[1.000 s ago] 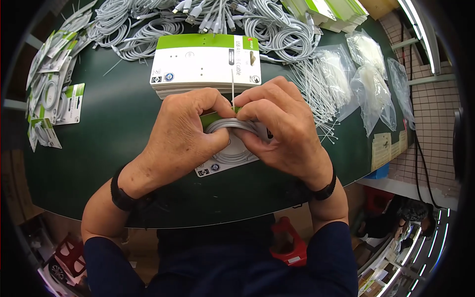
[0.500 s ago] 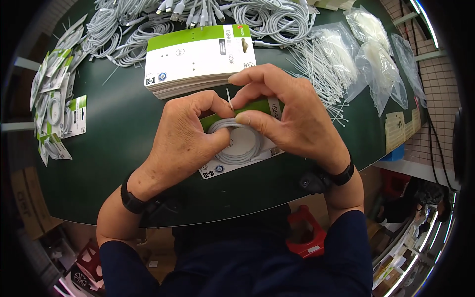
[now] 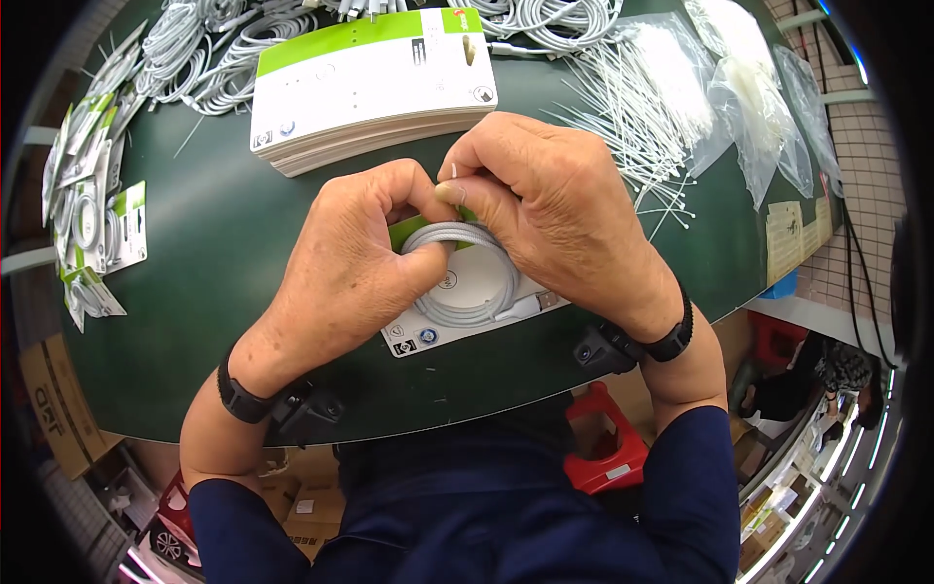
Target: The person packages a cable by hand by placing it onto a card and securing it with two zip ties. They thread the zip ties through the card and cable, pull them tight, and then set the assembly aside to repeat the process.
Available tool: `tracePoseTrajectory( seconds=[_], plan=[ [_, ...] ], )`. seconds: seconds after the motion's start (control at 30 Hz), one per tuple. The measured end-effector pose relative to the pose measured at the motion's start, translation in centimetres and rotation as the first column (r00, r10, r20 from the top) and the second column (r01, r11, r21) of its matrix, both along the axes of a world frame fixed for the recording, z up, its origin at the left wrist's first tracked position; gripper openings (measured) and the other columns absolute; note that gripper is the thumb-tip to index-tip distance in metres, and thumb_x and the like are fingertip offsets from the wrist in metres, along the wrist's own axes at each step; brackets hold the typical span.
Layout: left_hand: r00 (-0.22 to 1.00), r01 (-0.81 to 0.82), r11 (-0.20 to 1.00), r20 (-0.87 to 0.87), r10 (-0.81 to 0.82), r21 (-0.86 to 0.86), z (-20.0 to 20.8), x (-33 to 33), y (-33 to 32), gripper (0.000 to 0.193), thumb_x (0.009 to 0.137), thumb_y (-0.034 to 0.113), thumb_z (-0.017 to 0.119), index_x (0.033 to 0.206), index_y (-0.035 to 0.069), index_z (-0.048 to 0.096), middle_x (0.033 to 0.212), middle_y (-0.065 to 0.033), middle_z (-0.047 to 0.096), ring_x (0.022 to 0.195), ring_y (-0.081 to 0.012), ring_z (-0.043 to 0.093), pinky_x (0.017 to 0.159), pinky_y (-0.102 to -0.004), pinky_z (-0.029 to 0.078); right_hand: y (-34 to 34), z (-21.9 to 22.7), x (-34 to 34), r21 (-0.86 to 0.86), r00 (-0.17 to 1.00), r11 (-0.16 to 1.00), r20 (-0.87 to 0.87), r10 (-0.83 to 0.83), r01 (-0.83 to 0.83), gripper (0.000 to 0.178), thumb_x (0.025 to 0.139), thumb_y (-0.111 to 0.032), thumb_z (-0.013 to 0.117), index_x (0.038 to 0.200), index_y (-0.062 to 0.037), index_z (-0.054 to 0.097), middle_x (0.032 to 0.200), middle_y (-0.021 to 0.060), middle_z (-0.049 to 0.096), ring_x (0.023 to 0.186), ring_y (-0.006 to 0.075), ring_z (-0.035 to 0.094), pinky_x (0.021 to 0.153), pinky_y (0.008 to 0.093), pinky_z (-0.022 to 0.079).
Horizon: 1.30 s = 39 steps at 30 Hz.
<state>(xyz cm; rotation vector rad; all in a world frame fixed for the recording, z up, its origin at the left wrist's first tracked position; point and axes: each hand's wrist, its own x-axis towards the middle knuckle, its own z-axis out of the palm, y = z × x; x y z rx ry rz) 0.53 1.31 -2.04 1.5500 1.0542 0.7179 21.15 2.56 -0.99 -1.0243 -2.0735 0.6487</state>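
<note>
The left hand [image 3: 341, 258] pinched the coil [image 3: 506, 282] over its card [image 3: 477, 277] in its grip; the right hand [image 3: 574, 200] pinched a tie [image 3: 453, 171]. A stack [image 3: 379, 88] sat at the coil's eleven o'clock.

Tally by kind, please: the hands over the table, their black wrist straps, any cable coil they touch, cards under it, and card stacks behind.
Left hand and right hand: 2
Black wrist straps: 2
Cable coil: 1
Card under coil: 1
Card stack: 1
Total: 7
</note>
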Motion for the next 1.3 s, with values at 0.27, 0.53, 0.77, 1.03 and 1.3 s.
tracePoseTrajectory(
  seconds=[0.27, 0.53, 0.77, 1.03, 1.3],
  plan=[
    [0.998, 0.038, 0.999, 0.045, -0.037, -0.023, -0.5, 0.1, -0.1, 0.012, 0.076, -0.003, 0.066, 0.088, -0.004, 0.067, 0.083, -0.0089, 0.072, 0.075, -0.0117, 0.065, 0.071, -0.0286, 0.054, 0.0, -0.7, -0.5, 0.134, 0.998, 0.990, 0.041, -0.051, 0.045, 0.012, 0.091, 0.000, 0.077, 0.094, -0.0025, 0.065, 0.082, 0.0105, 0.069, 0.067, 0.0276, 0.070, 0.059, 0.0351, 0.055],
    [0.998, 0.043, 0.997, 0.038, -0.041, -0.060, -0.4, 0.2, -0.2, 0.013, 0.076, -0.003, 0.066, 0.089, -0.004, 0.067, 0.083, -0.0101, 0.074, 0.077, -0.0134, 0.068, 0.073, -0.0296, 0.056, 0.0, -0.9, -0.5, 0.192, 0.994, 0.979, 0.067, -0.082, 0.068, 0.015, 0.093, -0.001, 0.076, 0.098, -0.0032, 0.062, 0.081, 0.0109, 0.068, 0.066, 0.0271, 0.070, 0.057, 0.0347, 0.055],
    [0.996, 0.074, 0.984, -0.031, -0.080, -0.162, 0.4, 0.2, 0.0, 0.013, 0.079, -0.009, 0.067, 0.090, -0.003, 0.066, 0.095, -0.0062, 0.073, 0.092, -0.0110, 0.069, 0.091, -0.0285, 0.059, 0.1, -1.2, -0.5, 0.181, 0.993, 0.980, 0.075, -0.094, 0.079, 0.015, 0.096, 0.000, 0.074, 0.097, -0.0031, 0.059, 0.080, 0.0101, 0.068, 0.064, 0.0258, 0.070, 0.056, 0.0344, 0.054],
    [0.995, 0.088, 0.987, -0.027, -0.093, -0.136, 0.0, 0.1, 0.0, 0.013, 0.078, -0.010, 0.067, 0.089, -0.003, 0.066, 0.094, -0.0068, 0.073, 0.090, -0.0113, 0.069, 0.092, -0.0290, 0.059, 0.1, -1.3, -0.6, 0.159, 0.992, 0.982, 0.050, -0.113, 0.104, 0.012, 0.100, -0.001, 0.070, 0.098, -0.0029, 0.058, 0.081, 0.0097, 0.070, 0.063, 0.0214, 0.073, 0.054, 0.0304, 0.056],
    [0.998, 0.036, 0.999, 0.043, -0.035, -0.027, -0.7, 0.2, -0.3, 0.012, 0.076, -0.003, 0.065, 0.087, -0.005, 0.068, 0.082, -0.0117, 0.072, 0.077, -0.0165, 0.069, 0.076, -0.0318, 0.057, 0.2, -1.1, -0.6, 0.076, 0.995, 0.992, 0.021, -0.100, 0.098, 0.009, 0.101, -0.002, 0.070, 0.102, -0.0001, 0.061, 0.089, 0.0094, 0.074, 0.070, 0.0157, 0.075, 0.057, 0.0267, 0.058]
  ],
)
